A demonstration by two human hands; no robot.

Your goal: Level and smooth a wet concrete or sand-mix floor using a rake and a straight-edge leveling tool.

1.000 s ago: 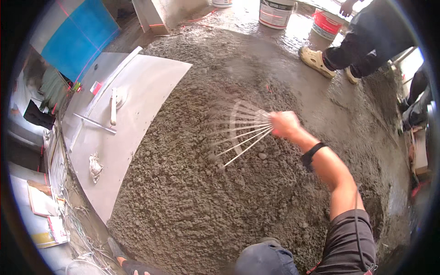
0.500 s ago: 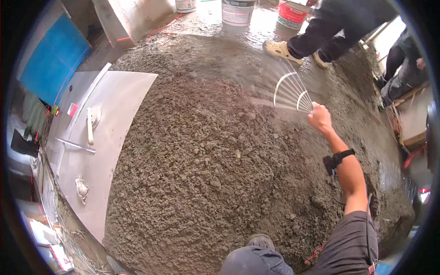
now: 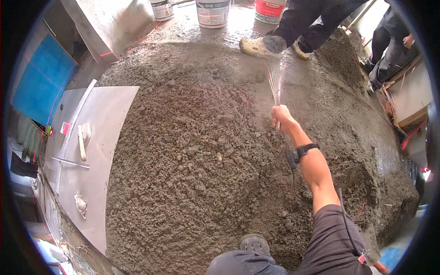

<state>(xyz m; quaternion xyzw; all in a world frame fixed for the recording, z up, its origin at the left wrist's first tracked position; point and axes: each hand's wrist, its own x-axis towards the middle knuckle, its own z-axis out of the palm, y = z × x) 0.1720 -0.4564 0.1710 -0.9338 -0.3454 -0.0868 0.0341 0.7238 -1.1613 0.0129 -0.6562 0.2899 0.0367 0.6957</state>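
Observation:
My right hand [image 3: 282,114] is closed around the short handle of a fan rake [image 3: 275,82]. Its thin pale tines point away from me over grey mortar, just below a co-worker's cream clog [image 3: 252,46], and look narrow and blurred. Coarse, crumbly mortar [image 3: 183,160] covers the middle of the floor; beyond the rake it looks smoother and wet. A black band with a small device [image 3: 302,152] is strapped on my right forearm. My left hand is out of view.
At left a grey sheet [image 3: 119,105] holds a white-handled tool [image 3: 82,142], metal bars and a crumpled rag [image 3: 80,206]. Beyond stand a blue panel [image 3: 41,78] and several buckets [image 3: 213,11]. Two co-workers' legs [image 3: 311,23] [image 3: 385,50] are at upper right; my knee [image 3: 238,261] is below.
My right hand swung the rake rightward and upward, then brought it back left, its tines now seen narrow rather than fanned. My view shifted, so buckets and sheet sit further left.

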